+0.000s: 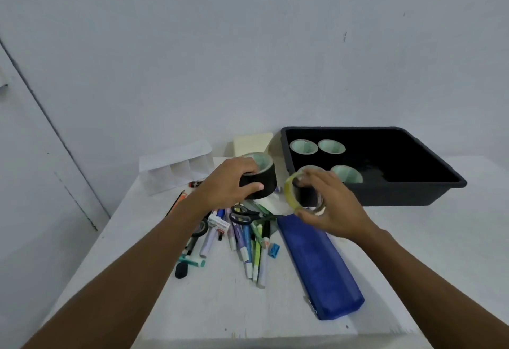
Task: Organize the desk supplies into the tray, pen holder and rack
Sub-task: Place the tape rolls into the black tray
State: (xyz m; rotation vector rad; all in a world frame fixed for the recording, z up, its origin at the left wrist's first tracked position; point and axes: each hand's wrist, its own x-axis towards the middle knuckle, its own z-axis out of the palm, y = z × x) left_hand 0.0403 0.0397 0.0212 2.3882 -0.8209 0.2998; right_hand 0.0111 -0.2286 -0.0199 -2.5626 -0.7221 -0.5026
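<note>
1. White and widest of all, the surface point(413, 238) carried everything, with the clutter gathered at its middle.
2. The black tray point(440, 166) sat at your far right. Four black rolls point(331, 146) with pale green cores stood inside along its left side, and the right side was bare.
3. The blue pencil case point(319, 263) lay slantwise near you. It looked soft, so it will likely sag unless you take it mid-length.
4. The white rack point(165, 177) stood at the far left, well apart from the tray.
5. Your left hand point(225, 183) gripped a black tape roll point(264, 183), fingers over its top and thumb on its side wall, just left of the tray's near corner. I judge it stiff and fairly heavy. The span across the outer wall suits it, because the sides look smooth.
6. Your right hand point(333, 208) pinched a clear tape roll point(289, 194) by its rim, beside the tray's front wall. It seems light and slick, so hooking a finger through the core would be surer.
7. The pens and markers point(248, 241) lay piled below your hands. They are thin and apt to roll, so gather several at once.
8. Black-handled scissors point(242, 216) rested on that pile. Take them by the handles.
9. A small blue sharpener point(274, 249) lay beside the pencil case.
</note>
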